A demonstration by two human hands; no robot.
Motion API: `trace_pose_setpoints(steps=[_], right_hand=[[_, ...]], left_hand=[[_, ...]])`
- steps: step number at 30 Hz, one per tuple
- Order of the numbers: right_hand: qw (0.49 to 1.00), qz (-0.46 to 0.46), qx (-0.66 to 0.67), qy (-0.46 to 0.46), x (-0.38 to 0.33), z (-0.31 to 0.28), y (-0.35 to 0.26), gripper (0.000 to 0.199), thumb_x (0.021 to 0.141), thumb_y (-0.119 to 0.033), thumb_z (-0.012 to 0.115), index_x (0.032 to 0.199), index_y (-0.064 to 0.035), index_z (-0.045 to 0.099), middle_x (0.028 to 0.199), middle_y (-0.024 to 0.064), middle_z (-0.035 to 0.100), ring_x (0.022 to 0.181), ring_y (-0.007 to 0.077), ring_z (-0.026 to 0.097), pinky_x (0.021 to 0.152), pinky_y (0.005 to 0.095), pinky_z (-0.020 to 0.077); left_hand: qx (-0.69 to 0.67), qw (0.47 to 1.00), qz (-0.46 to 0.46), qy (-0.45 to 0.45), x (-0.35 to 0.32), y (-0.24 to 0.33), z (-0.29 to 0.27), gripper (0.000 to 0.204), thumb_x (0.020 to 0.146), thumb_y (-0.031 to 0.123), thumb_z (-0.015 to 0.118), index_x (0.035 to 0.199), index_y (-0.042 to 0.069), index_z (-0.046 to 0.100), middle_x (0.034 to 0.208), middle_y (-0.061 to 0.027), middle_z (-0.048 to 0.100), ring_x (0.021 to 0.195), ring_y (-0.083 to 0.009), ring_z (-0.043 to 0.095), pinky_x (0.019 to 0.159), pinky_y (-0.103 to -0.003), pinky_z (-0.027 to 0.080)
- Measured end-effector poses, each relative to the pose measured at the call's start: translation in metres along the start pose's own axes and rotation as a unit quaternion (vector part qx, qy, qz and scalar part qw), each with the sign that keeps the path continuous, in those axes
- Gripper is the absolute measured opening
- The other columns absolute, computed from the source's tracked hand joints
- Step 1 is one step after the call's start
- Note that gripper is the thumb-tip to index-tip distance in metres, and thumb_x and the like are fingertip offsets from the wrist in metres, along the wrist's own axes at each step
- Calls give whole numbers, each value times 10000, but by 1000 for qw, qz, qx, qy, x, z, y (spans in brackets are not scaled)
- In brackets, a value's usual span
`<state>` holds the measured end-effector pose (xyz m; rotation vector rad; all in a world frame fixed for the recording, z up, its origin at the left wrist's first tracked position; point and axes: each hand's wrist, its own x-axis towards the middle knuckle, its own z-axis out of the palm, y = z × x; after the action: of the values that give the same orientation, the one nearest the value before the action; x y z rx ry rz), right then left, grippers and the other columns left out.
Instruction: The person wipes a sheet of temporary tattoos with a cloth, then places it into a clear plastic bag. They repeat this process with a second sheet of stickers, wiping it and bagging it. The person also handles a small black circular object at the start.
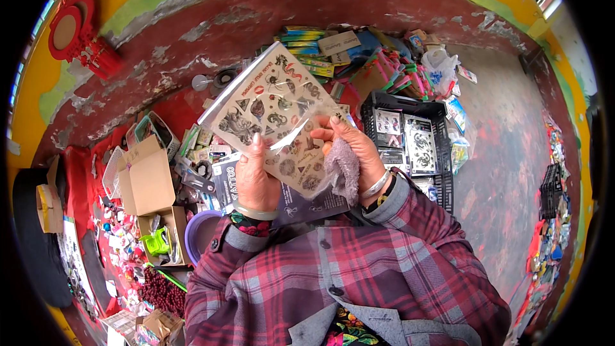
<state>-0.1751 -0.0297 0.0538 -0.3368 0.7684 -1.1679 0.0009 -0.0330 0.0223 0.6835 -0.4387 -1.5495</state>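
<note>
A stack of temporary tattoo sheets (272, 99) in a clear plastic sleeve is tilted in front of my chest, dark designs facing up. My left hand (257, 182) grips its lower left edge, thumb on top and the other fingers hidden underneath. At the right edge, my right hand (360, 150) has its fingers curled round a crumpled grey-purple cloth (344, 170), its fingertips close to the loose plastic. Beneath the sheets, a dark printed sheet (227, 182) lies over my lap. To the right stands a black plastic crate (443, 147) with more tattoo sheets (421, 145) inside.
On the left are an open cardboard box (148, 179), a purple basin (194, 237) and many small goods on red cloth. Packets (304, 45) and a clear plastic bag (439, 67) lie along the far wall. More goods (552, 230) line the right wall.
</note>
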Motion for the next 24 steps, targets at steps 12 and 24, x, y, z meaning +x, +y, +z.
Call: trace_pose_setpoints(steps=[12,24], right_hand=[[997,-70,3,-32,-2,0,3,251,853,-161,600,1070,-44,549,870,37,616,636,92,581,554,222,502],[994,-85,11,-72,-1,-2,5,472,851,-90,604,1282,-98,411,979,116,611,627,124,596,550,262,520]], left_hand=[[56,998,-28,4,-7,1,3,290,954,263,503,1044,-9,541,1024,-107,587,969,-221,578,873,-381,465],[7,1000,1,2,-4,-2,6,353,937,265,534,1128,-32,520,1062,-119,601,983,-206,589,875,-352,473]])
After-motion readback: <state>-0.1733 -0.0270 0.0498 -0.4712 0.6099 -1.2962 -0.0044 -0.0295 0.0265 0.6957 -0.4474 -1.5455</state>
